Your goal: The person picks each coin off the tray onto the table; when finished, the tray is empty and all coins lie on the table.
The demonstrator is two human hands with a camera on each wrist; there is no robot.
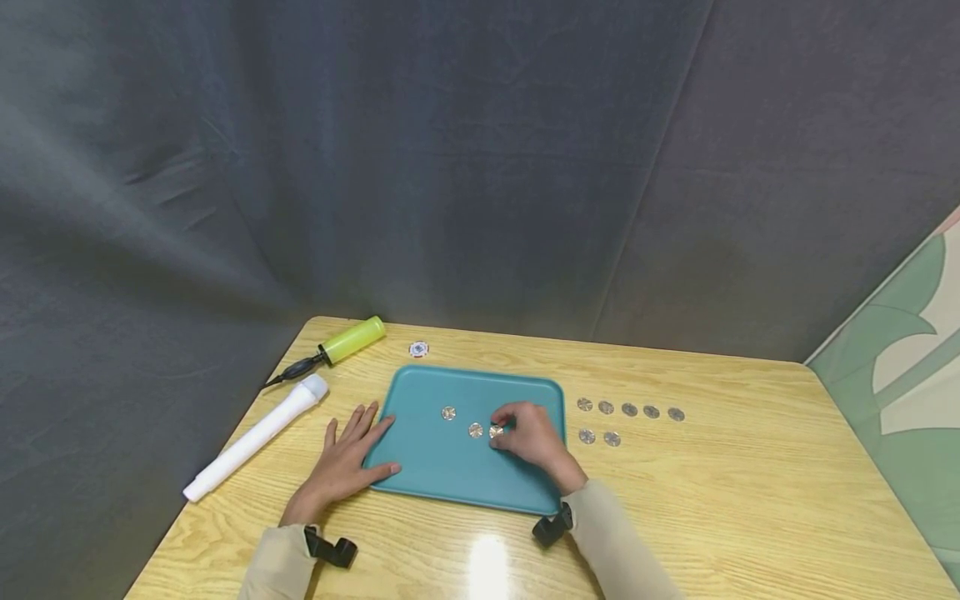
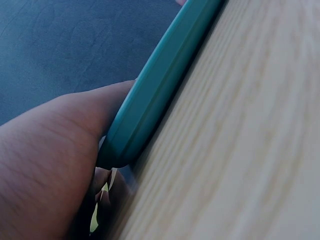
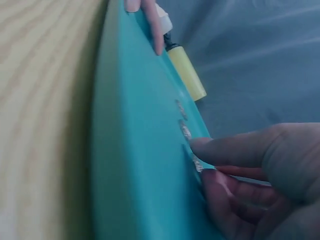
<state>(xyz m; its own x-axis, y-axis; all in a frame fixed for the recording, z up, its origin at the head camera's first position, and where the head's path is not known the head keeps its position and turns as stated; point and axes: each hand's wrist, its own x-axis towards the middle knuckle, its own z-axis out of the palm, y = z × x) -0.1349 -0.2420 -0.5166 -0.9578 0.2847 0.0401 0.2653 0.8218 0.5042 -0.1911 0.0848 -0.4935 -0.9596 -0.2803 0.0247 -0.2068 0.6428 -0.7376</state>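
Observation:
A teal tray lies on the table with three shiny round coins on it. My right hand reaches over the tray's right half and pinches the rightmost coin between thumb and finger. In the right wrist view that coin shows between the fingertips, close over the tray surface. Just left of it lies a second coin, and farther left a third coin. My left hand rests with spread fingers at the tray's left edge, thumb over the rim; its fingers are mostly hidden in the left wrist view.
Right of the tray, several coins form a back row, with two coins in front. A poker chip lies behind the tray. At left are a yellow-green hand pump and a white tube-like stick. A grey curtain hangs behind.

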